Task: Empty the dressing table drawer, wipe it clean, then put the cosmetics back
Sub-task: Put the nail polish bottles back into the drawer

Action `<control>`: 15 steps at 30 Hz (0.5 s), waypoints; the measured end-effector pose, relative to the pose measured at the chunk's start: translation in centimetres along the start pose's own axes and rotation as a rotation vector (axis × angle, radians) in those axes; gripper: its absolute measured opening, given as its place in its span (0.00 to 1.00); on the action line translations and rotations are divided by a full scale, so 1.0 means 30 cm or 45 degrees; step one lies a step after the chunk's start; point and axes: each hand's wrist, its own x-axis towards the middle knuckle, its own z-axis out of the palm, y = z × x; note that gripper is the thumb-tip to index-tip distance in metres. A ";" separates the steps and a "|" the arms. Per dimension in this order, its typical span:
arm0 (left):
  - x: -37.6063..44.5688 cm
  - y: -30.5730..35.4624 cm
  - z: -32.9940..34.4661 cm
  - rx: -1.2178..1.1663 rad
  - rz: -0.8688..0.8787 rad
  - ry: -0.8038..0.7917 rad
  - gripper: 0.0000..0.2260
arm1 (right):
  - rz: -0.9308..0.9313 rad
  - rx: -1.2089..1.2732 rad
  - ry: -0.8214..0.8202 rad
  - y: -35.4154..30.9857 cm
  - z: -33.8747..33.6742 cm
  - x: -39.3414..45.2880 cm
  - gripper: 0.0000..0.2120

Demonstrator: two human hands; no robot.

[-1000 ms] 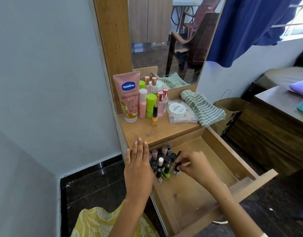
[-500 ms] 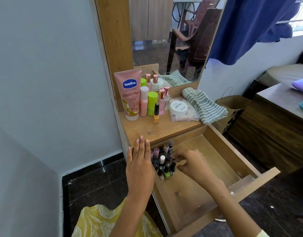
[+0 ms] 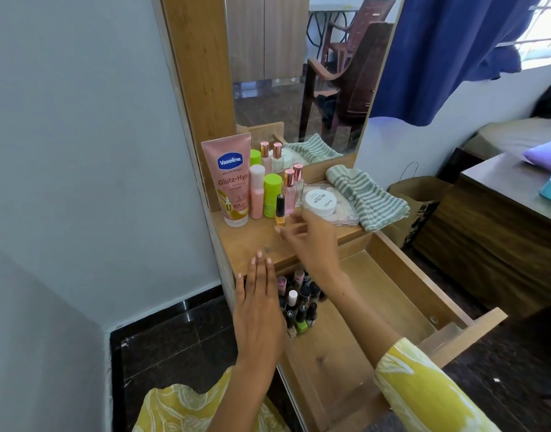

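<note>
Handling: small glass nail-polish bottle with yellow body and black cap stands upright on the wooden bench, near the pink lotion tube. Judged light, rigid, smooth and breakable; grasp at the cap or across the body. Right hand reaches toward it, fingers loosely spread, grasping nothing visible. Left hand lies flat, fingers straight, on the bench edge beside the clustered polish bottles in the open wooden drawer.
</note>
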 end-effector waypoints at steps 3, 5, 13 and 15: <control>0.002 -0.005 0.008 0.094 -0.008 -0.067 0.30 | 0.001 -0.073 0.079 -0.018 0.045 0.030 0.17; 0.000 -0.004 0.007 0.096 -0.018 -0.088 0.30 | 0.011 -0.106 0.113 -0.026 0.062 0.044 0.15; -0.006 -0.005 0.003 -0.008 -0.017 -0.031 0.30 | -0.001 -0.098 0.013 -0.019 -0.032 -0.041 0.09; -0.011 -0.004 0.004 -0.046 -0.018 0.004 0.29 | -0.030 -0.120 0.006 -0.001 -0.087 -0.092 0.08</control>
